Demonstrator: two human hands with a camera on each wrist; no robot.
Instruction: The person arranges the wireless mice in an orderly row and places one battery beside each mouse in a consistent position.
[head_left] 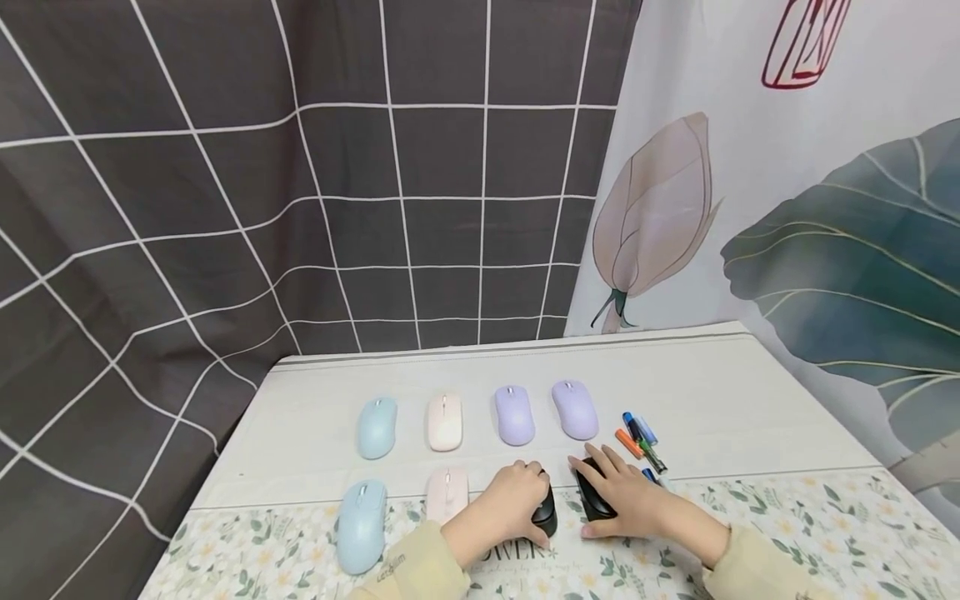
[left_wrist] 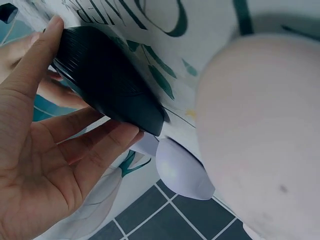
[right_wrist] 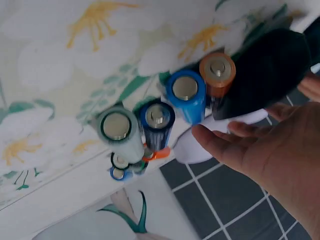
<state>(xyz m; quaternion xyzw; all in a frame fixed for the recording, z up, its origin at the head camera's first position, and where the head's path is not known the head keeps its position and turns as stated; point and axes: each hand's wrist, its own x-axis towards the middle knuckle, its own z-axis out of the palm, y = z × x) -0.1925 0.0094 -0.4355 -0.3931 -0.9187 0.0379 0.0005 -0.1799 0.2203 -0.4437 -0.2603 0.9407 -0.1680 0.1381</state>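
Note:
In the middle of the table's near part, my left hand point(head_left: 513, 500) grips a black computer mouse point(head_left: 545, 515) by its sides. The left wrist view shows thumb and fingers on opposite edges of that mouse point(left_wrist: 107, 75). A second black mouse point(head_left: 592, 497) lies just to the right. My right hand point(head_left: 622, 492) holds it, thumb at the near side and fingers spread across the far side. From the right wrist, this mouse point(right_wrist: 267, 72) looks dark, and the thumb is hidden. Several batteries point(right_wrist: 185, 90) stand upright beside it, near my right fingertips.
Two purple mice point(head_left: 514, 415) sit farther back. To the left are two pink mice point(head_left: 445, 422), the nearer partly behind my left forearm, and two light blue mice point(head_left: 362, 527). Several pens or batteries, including an orange one point(head_left: 628, 443), lie right of the purple mice. A floral cloth point(head_left: 795, 533) covers the near table.

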